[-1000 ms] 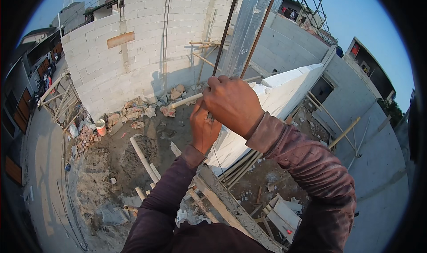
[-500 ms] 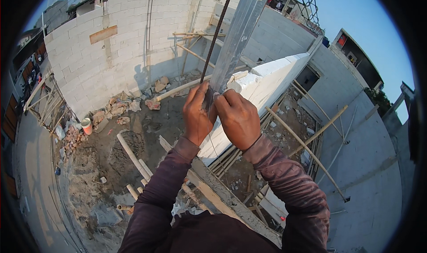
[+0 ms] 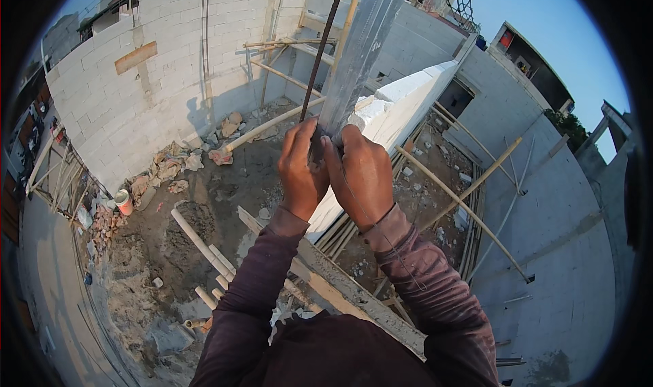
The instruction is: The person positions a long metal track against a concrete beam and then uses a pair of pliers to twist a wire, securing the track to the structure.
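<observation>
A long, shiny metal channel (image 3: pixel 360 54) slants up from between my hands, with a dark ribbed steel bar (image 3: pixel 323 54) close on its left. My left hand (image 3: pixel 303 176) is closed around the channel's near end, below the bar; its fingertips are partly hidden. On the other side my right hand (image 3: pixel 362 176) presses thumb and fingers together at the channel's edge, pinching a thin wire (image 3: pixel 388 244). The wire's loose tail trails over my right wrist and sleeve. Exactly how it passes round the metal between my hands cannot be seen.
A white block wall (image 3: pixel 415 98) runs away beyond my hands. Bamboo poles (image 3: pixel 469 200) cross at right. Below me lies a narrow concrete ledge (image 3: pixel 340 278). Rubble and an orange bucket (image 3: pixel 123 202) are on the ground at left, before a tall block wall (image 3: pixel 170 67).
The wire's tail hung down between my forearms and now lies across my right wrist and sleeve. My right hand has turned slightly; the view has shifted a little.
</observation>
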`<state>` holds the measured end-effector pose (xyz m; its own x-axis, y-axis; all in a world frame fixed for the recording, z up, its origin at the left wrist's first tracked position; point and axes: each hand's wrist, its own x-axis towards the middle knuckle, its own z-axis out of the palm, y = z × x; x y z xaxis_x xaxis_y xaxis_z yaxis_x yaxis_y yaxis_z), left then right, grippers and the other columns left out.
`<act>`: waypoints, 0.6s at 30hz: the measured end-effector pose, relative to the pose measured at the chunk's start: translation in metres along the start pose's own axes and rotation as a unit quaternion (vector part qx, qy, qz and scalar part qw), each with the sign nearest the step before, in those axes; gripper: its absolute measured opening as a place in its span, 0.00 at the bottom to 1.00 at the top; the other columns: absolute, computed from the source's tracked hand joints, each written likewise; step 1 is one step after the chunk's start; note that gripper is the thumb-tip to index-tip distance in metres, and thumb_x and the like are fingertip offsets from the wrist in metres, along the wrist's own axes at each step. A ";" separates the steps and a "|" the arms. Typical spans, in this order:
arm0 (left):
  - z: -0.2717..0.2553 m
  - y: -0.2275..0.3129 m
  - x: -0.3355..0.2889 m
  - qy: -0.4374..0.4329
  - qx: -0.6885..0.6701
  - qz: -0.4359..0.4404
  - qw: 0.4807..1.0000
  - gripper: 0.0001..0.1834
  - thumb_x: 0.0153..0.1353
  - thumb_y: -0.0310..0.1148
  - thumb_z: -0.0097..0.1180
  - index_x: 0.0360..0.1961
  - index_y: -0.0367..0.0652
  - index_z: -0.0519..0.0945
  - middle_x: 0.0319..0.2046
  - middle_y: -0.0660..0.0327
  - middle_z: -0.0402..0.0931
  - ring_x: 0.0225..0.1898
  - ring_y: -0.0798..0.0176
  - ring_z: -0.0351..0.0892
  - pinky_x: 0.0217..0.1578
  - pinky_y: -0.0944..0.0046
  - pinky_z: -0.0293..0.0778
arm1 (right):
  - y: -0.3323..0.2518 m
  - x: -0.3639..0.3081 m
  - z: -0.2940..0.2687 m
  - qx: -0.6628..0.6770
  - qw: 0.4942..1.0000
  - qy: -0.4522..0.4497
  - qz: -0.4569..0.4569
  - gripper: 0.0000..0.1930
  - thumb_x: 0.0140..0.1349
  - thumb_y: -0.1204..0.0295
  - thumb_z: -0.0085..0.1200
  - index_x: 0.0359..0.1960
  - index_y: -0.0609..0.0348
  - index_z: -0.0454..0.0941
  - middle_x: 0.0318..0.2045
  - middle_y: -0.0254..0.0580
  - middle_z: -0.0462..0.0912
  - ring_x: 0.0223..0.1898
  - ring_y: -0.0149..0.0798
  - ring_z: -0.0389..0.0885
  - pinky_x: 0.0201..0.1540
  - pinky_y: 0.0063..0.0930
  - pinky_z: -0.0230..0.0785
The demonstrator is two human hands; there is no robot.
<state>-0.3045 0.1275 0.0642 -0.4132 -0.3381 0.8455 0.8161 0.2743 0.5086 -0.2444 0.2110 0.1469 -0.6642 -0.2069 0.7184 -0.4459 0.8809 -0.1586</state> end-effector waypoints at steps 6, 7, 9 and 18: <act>0.001 0.002 -0.002 0.008 0.003 0.012 1.000 0.20 0.60 0.30 0.56 0.54 0.34 0.75 0.45 0.50 0.76 0.44 0.53 0.79 0.44 0.59 0.74 | 0.008 -0.004 0.012 0.454 0.842 -0.064 0.285 0.09 0.64 0.70 0.54 0.32 0.64 0.73 0.21 0.39 0.79 0.18 0.33 0.79 0.19 0.26 0.68; 0.002 0.004 -0.003 0.005 -0.001 0.012 1.000 0.20 0.60 0.30 0.56 0.54 0.34 0.75 0.45 0.50 0.76 0.44 0.53 0.79 0.44 0.59 0.74 | 0.008 -0.005 0.013 0.452 0.842 -0.060 0.288 0.09 0.64 0.70 0.54 0.32 0.64 0.73 0.21 0.39 0.79 0.18 0.33 0.79 0.19 0.26 0.68; 0.001 0.006 -0.005 -0.005 -0.004 -0.022 1.000 0.22 0.58 0.30 0.58 0.55 0.36 0.75 0.44 0.51 0.76 0.44 0.54 0.79 0.44 0.59 0.74 | 0.004 -0.008 0.013 0.633 0.646 -0.027 0.427 0.10 0.66 0.67 0.54 0.33 0.62 0.74 0.23 0.34 0.78 0.17 0.25 0.74 0.18 0.21 0.65; -0.001 0.004 -0.002 -0.012 0.000 -0.027 1.000 0.26 0.54 0.34 0.65 0.53 0.36 0.76 0.44 0.51 0.75 0.43 0.53 0.80 0.39 0.58 0.77 | -0.021 -0.046 -0.014 0.507 0.813 -0.086 0.273 0.14 0.63 0.63 0.58 0.41 0.60 0.76 0.26 0.38 0.79 0.25 0.35 0.80 0.27 0.31 0.73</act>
<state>-0.2997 0.1288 0.0642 -0.4662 -0.3300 0.8208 0.7927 0.2561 0.5532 -0.1960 0.2075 0.1265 -0.9641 -0.0363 0.2629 -0.2649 0.0752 -0.9613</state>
